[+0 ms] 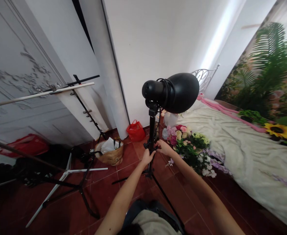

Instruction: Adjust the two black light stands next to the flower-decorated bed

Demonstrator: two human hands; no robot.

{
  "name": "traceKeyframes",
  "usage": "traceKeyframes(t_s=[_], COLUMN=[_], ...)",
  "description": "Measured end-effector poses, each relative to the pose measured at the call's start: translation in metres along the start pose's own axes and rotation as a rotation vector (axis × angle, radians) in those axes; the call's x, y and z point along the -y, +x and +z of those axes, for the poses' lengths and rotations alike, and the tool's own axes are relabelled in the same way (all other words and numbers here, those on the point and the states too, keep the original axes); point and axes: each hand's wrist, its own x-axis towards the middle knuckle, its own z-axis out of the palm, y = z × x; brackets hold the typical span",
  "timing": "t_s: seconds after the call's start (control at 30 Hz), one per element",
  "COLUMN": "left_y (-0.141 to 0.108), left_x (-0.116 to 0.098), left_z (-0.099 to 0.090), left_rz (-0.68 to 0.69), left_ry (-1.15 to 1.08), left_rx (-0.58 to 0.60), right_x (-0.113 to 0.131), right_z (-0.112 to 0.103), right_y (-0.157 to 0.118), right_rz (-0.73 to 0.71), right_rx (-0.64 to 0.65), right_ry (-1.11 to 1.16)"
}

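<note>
In the head view a black light stand [152, 130] stands upright before me on spread tripod legs. A black lamp with a dome-shaped shade [182, 93] tops it, its cable coiled around the lamp's neck. My left hand [148, 157] is closed around the pole, low on its collar. Just to the right, my right hand [164, 148] has its fingers bent in against the same collar. A small clamp or knob there is partly hidden by my fingers.
Artificial flowers [185, 137] lie right of the stand, beside a cloth-covered bed [243, 156]. A red bag [136, 131] and a wicker basket [114, 156] sit behind it on the tiles. Leftward are other stands with a white crossbar [38, 94] and white tripod legs [60, 178].
</note>
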Motion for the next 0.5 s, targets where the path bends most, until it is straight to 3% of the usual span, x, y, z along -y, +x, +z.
traceKeyframes(t_s=[0.2, 0.37, 0.5], left_y=[0.003, 0.003, 0.002], left_x=[-0.002, -0.004, -0.004], left_z=[0.002, 0.001, 0.001], left_rz=[-0.033, -0.052, -0.061], left_ry=[-0.121, -0.141, -0.156], left_rx=[-0.005, -0.003, -0.002], right_x=[-0.006, -0.018, -0.008], right_z=[0.022, 0.052, 0.051], right_y=[-0.019, -0.050, -0.057], right_rz=[-0.020, 0.117, 0.171], right_rx=[-0.077, -0.110, -0.269], right_ry=[-0.038, -0.067, -0.037])
